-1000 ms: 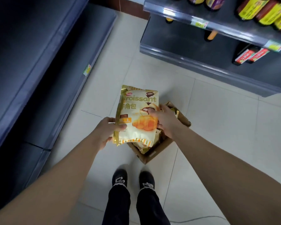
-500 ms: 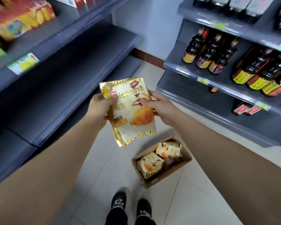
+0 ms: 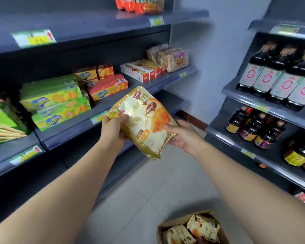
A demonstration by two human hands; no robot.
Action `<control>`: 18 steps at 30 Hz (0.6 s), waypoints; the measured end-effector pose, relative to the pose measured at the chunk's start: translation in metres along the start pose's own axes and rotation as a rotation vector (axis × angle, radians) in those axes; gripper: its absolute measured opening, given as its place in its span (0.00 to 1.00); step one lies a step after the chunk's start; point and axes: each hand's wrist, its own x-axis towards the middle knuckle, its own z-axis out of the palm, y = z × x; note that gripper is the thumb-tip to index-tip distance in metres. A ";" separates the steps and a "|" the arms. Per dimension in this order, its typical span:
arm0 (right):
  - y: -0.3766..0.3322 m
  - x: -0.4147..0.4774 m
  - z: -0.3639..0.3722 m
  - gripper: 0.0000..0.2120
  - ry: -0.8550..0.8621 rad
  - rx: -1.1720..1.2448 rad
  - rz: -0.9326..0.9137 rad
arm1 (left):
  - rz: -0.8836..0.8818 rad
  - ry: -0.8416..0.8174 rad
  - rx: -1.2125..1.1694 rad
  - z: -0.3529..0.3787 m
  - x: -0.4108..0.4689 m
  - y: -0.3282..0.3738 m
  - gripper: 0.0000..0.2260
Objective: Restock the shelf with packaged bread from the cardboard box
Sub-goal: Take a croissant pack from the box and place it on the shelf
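Gold-and-cream croissant bag (image 3: pixel 144 120) is held tilted in mid-air, just off the front edge of the middle shelf (image 3: pixel 102 105), evidently for placing on the bare stretch beside the biscuit boxes (image 3: pixel 107 87). The left hand (image 3: pixel 113 132) grips its upper corner, fingers curled. The right hand (image 3: pixel 183 136) pinches its lower edge, thumb on top. The cardboard box (image 3: pixel 181 218) stands on the floor (image 3: pixel 157 182) below.

Looks like a small grocery shop. Grey metal shelves (image 3: pixel 98 23) on the left, price tags (image 3: pixel 33 38) clipped along the front edges, biscuit boxes (image 3: pixel 60 101) and snack packs (image 3: pixel 172 58) stacked face out. More racks (image 3: pixel 245 100) on the right, lined with rows of dark labelled bottles (image 3: pixel 264 76). Pale tiled floor (image 3: pixel 165 187) as an aisle between, an open box (image 3: pixel 176 221) standing on it.
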 end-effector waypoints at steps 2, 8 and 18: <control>-0.027 0.002 0.015 0.19 -0.022 -0.002 -0.056 | 0.070 0.010 0.012 -0.002 -0.006 0.029 0.15; -0.109 0.013 0.065 0.21 -0.101 0.044 -0.251 | 0.397 0.082 0.129 -0.015 -0.021 0.115 0.17; -0.236 0.034 0.193 0.12 -0.101 0.153 -0.541 | 0.678 0.215 0.283 -0.054 -0.021 0.261 0.16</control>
